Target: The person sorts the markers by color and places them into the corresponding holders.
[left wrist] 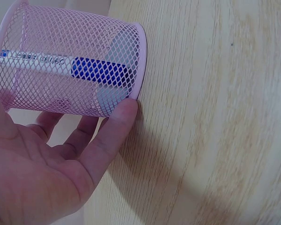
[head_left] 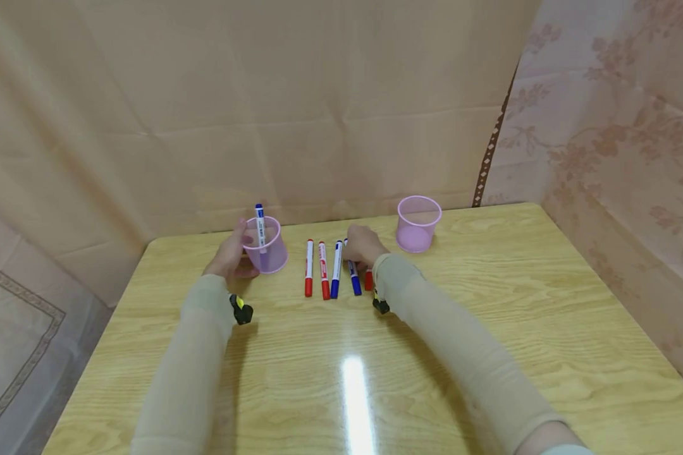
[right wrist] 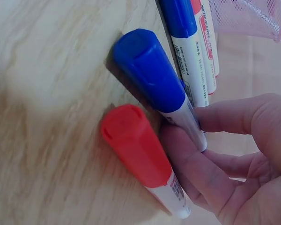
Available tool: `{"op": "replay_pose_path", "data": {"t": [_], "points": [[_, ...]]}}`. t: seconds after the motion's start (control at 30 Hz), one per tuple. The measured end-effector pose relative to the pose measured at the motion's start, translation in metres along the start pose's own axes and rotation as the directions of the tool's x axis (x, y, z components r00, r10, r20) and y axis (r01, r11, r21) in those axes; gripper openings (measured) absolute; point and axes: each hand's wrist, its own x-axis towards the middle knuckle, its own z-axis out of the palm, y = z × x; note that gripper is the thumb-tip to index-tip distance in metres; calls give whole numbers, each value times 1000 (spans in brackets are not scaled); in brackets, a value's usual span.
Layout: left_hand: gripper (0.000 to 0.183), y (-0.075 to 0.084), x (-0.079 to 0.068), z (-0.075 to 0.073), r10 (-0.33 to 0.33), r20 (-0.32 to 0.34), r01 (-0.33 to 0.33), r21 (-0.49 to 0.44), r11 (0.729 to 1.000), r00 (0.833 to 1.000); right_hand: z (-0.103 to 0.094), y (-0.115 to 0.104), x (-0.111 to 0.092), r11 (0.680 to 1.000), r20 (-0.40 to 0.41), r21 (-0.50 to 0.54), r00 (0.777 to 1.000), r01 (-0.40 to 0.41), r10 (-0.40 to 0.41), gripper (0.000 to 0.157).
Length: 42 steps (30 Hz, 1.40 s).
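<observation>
My left hand [head_left: 227, 256] grips the side of a pink mesh pen cup [left wrist: 61, 93], its fingers curled about the wall and a fingertip at the base. Inside that cup a blue-capped whiteboard marker [head_left: 260, 222] leans upright, cap down in the left wrist view. Over the row of markers, my right hand [head_left: 364, 246] pinches the white barrel of a blue whiteboard marker [right wrist: 150, 70] between thumb and fingers. Right beside those fingers lies a red marker [right wrist: 138, 147], partly hidden under the hand in the head view.
Left of the right hand lie another blue marker [head_left: 336, 268] and two red markers, one [head_left: 324, 270] nearer the blue and one [head_left: 309, 268] farther left. A second pink mesh cup [head_left: 415, 237] stands at the back right of the wooden table [head_left: 296, 379]. Curtain cloth [head_left: 319, 126] hangs behind.
</observation>
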Motion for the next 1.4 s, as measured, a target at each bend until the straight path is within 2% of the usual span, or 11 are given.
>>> {"op": "replay_pose_path", "data": {"t": [0.1,0.37,0.97,1.4], "points": [[99,0,3,1,-7,-5,7,-5,1000,1000,0,1,0,1000,-4,-5,1000,-3,3,12],[98,-1,3,2,2,5,-2,-6,1000,1000,-1,2,-1,998,25,58,1000,-19,17,9],[93,1,-5,-1,-9,16,9,5,1000,1000,1,-1,-5,998,31,59,999,-25,24,7],[90,1,-1,0,-18,4,18,-5,1000,1000,0,-2,-5,999,35,38,999,-26,25,6]]}}
